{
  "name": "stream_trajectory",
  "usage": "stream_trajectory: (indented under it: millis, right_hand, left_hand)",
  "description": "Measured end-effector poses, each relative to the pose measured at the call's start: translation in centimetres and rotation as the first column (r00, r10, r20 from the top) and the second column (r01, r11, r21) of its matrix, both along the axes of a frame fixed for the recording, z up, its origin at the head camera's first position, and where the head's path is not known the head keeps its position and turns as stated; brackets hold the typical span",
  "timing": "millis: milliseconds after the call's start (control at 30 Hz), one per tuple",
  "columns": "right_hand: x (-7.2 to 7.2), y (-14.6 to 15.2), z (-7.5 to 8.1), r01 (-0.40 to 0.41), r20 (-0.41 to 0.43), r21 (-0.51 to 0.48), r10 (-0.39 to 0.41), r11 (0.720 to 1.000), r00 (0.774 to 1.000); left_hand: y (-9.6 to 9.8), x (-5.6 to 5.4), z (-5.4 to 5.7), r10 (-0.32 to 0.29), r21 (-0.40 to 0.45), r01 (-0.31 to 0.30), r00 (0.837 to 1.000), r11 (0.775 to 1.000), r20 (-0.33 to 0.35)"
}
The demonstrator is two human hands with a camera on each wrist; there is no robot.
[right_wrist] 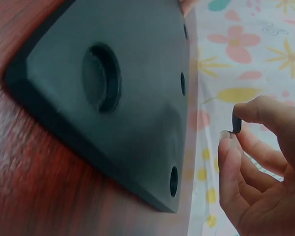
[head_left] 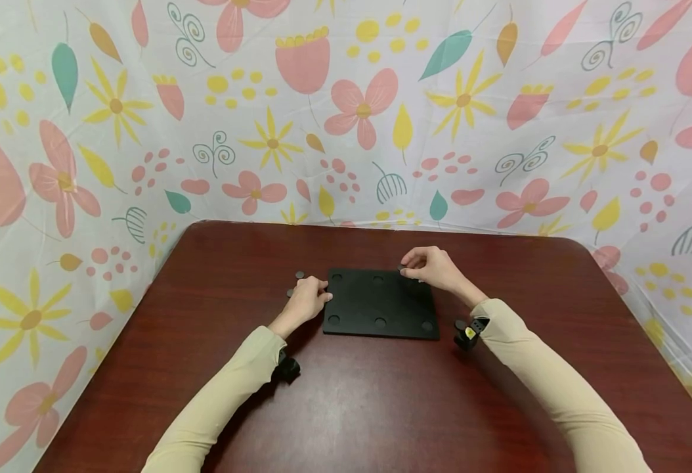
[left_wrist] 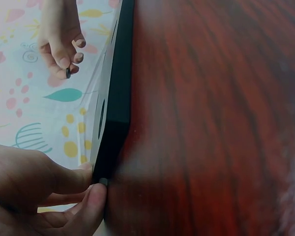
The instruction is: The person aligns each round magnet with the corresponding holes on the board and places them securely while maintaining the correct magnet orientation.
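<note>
Left hand and right hand are reaching over the worktop from the near side, their forearms emerging from cream long sleeves, with a black wrist camera sitting below the left cuff and another, bearing a yellow patch, below the right. Between them a black board is lying flat, its rectangular slab showing a smooth matte face, straight thick sides and shallow round recesses running along both long edges. At the board's left edge, the left hand is touching the slab with bent thumb and fingers set close together; I cannot tell whether they are pinching it. Just beyond that hand, two loose black discs are resting to the left of the board. Over the far right corner, the right hand is clamping a thin black disc between thumb and fingertip, holding it apart from the board. Beneath everything, the worktop is shining red-brown, streaking with dark wood grain and rounding off at its far corners. Behind, a creased white cloth is hanging, displaying pink and yellow flowers, teal leaves and curling sprigs.
</note>
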State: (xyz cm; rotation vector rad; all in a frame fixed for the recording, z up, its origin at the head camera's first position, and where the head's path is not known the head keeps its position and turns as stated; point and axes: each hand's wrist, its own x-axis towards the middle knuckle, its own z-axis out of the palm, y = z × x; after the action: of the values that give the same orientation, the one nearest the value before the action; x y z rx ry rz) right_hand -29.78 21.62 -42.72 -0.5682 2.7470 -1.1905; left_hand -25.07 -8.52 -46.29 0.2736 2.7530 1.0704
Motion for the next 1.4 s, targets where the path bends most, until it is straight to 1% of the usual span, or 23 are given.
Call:
stream_trajectory:
  millis: [267, 467, 600, 833, 1167, 1400]
  right_hand:
    - [-0.1, -1.1, 0.1, -0.035, 0.001, 0.0, 0.035, 0.999, 0.999]
    - [-0.1, -1.6, -0.1, -0.053, 0.018, 0.016, 0.053, 0.998, 0.998]
    - [-0.2, -1.7, -0.3, -0.064, 0.02, 0.025, 0.063, 0.998, 0.998]
    - [-0.2, -2.5, -0.1, -0.073, 0.0, 0.038, 0.073, 0.997, 0.997]
    - [-0.5, -4.0, 0.0, -0.077, 0.005, 0.039, 0.077, 0.996, 0.997]
    - [-0.8, -4.9, -0.1, -0.102, 0.003, 0.039, 0.102, 0.994, 0.995]
  left_hand:
    - [-0.1, 0.1, 0.1, -0.004, 0.011, 0.003, 1.0, 1.0, 0.001]
    - [0.0, 0.1, 0.0, -0.013, -0.008, 0.013, 1.0, 1.0, -0.01]
    - [0.0, 0.2, -0.1, -0.014, -0.003, 0.014, 1.0, 1.0, -0.012]
    - [-0.1, 0.2, -0.1, -0.019, 0.011, 0.019, 0.999, 1.0, -0.037]
    - [-0.1, 0.1, -0.2, -0.02, 0.002, 0.02, 0.999, 1.0, -0.043]
    - [0.0, 0.1, -0.3, -0.015, -0.008, 0.015, 0.999, 1.0, -0.044]
